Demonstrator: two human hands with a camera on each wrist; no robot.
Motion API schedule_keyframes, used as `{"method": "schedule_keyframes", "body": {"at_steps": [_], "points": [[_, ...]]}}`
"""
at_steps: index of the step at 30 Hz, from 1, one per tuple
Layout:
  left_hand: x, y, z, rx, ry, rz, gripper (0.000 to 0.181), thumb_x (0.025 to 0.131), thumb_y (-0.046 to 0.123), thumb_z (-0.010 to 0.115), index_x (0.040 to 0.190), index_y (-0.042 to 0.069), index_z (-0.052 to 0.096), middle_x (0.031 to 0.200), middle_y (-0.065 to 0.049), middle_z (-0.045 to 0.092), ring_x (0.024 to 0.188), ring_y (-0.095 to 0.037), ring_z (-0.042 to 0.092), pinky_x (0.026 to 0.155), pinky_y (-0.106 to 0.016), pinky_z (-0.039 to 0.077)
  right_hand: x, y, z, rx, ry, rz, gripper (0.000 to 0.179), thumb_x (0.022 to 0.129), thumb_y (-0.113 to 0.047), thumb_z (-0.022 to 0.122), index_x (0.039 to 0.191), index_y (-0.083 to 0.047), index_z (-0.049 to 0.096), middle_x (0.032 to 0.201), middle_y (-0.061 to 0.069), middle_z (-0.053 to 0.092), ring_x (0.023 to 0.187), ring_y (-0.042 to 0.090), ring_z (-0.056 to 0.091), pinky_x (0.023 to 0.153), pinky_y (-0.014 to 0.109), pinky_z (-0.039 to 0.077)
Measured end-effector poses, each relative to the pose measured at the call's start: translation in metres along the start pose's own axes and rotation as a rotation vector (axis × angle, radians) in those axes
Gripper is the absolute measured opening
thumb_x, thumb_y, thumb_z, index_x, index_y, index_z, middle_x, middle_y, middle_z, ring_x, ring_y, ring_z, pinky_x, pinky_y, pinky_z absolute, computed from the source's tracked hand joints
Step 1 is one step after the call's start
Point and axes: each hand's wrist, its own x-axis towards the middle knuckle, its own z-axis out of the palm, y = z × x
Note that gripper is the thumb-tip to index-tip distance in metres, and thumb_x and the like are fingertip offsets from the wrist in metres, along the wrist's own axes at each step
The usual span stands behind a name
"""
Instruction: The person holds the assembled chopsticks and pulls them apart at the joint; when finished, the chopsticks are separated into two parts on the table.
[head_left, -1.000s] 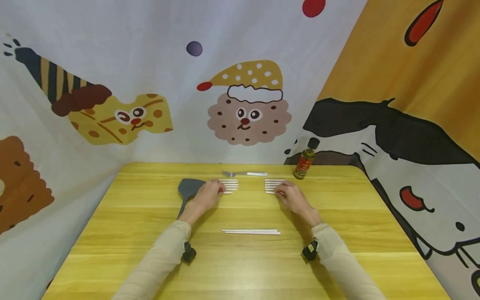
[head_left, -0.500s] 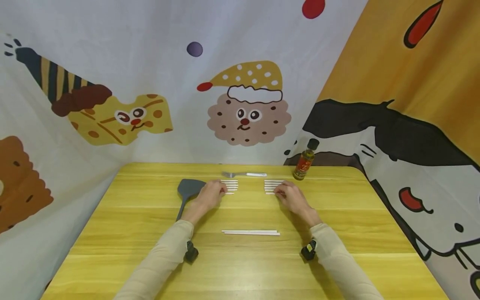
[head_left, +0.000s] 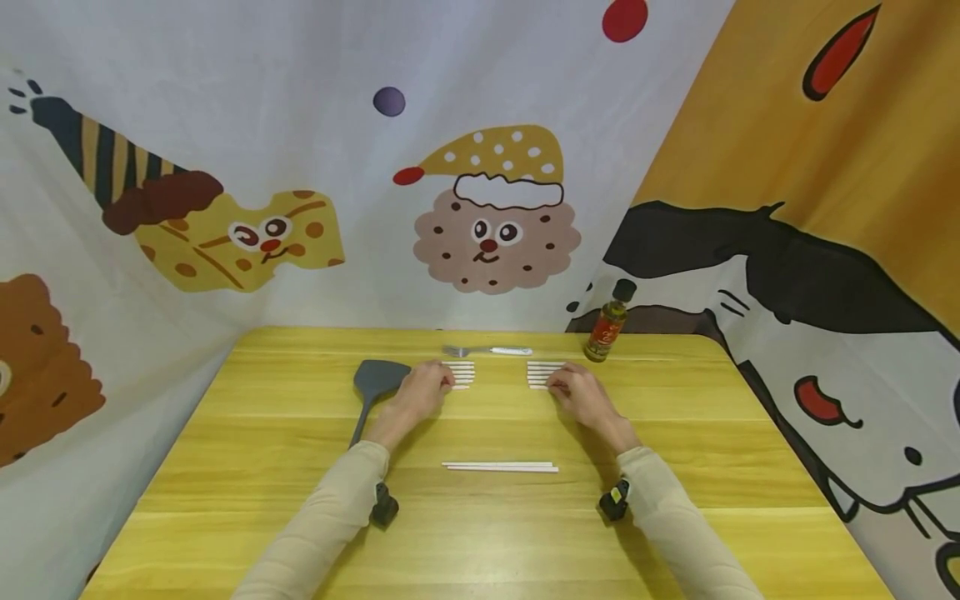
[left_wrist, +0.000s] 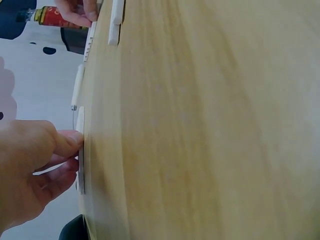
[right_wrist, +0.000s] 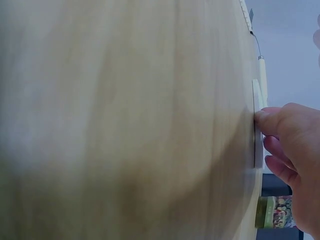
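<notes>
Two groups of parallel short white sticks lie toward the back of the table, a left group (head_left: 464, 372) and a right group (head_left: 537, 373). My left hand (head_left: 425, 390) is at the outer end of the left group; its thumb and fingers pinch the nearest stick (left_wrist: 81, 120), which lies on the tabletop. At the right group, my right hand (head_left: 587, 395) pinches the nearest stick (right_wrist: 257, 95) with thumb against its front side. The fingers partly cover both sticks. Closer to me lies a pair of long white sticks (head_left: 500, 467), side by side.
A grey spatula (head_left: 378, 377) lies left of my left hand, its handle partly behind the forearm. Behind the groups is a fork (head_left: 487, 351) with a white handle. A bottle (head_left: 606, 330) with a red label and black cap stands at the back right of the wooden table (head_left: 480, 550).
My left hand has shifted slightly right, and the nearest stick of the left group reaches a little further right. The right hand stays at its group.
</notes>
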Motion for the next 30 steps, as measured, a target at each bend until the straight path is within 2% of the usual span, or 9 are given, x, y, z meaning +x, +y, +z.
{"method": "schedule_keyframes", "body": {"at_steps": [8,17,25,30], "points": [[0.0015,0.0007,0.0013,0.013,0.007,0.016,0.008,0.093,0.0,0.069,0.095,0.005,0.075,0.1,-0.008,0.071,0.094,-0.024,0.067,0.081,-0.035,0.059,0.0012,-0.0007,0.0002,-0.008,-0.004,0.004,0.006,0.087,0.0,0.076,0.09,-0.005,0.076,0.095,0.009,0.07,0.089,0.025,0.068,0.077,0.04,0.06],[0.002,0.0007,0.0036,0.046,0.044,0.057,0.007,0.093,0.001,0.07,0.093,0.006,0.075,0.094,-0.007,0.069,0.086,-0.02,0.065,0.074,-0.033,0.057,0.0014,-0.003,0.0015,-0.024,0.026,-0.028,0.008,0.084,0.001,0.079,0.088,-0.005,0.076,0.093,0.009,0.07,0.086,0.024,0.068,0.075,0.038,0.06],[0.0016,0.003,0.0034,0.054,0.037,0.059,0.008,0.094,0.002,0.068,0.095,0.006,0.075,0.097,-0.008,0.07,0.089,-0.021,0.066,0.075,-0.034,0.058,0.0015,-0.0056,0.0006,-0.007,0.038,-0.025,0.009,0.083,-0.002,0.081,0.09,-0.006,0.076,0.092,0.008,0.07,0.086,0.024,0.069,0.075,0.038,0.061],[-0.0004,0.0028,0.0012,0.031,0.055,0.02,0.009,0.095,0.005,0.068,0.097,0.008,0.076,0.097,-0.006,0.068,0.086,-0.021,0.065,0.072,-0.036,0.057,-0.0013,-0.0086,-0.0019,-0.009,0.058,-0.056,0.01,0.084,-0.007,0.081,0.092,-0.006,0.076,0.093,0.007,0.069,0.086,0.024,0.069,0.077,0.038,0.061]]}}
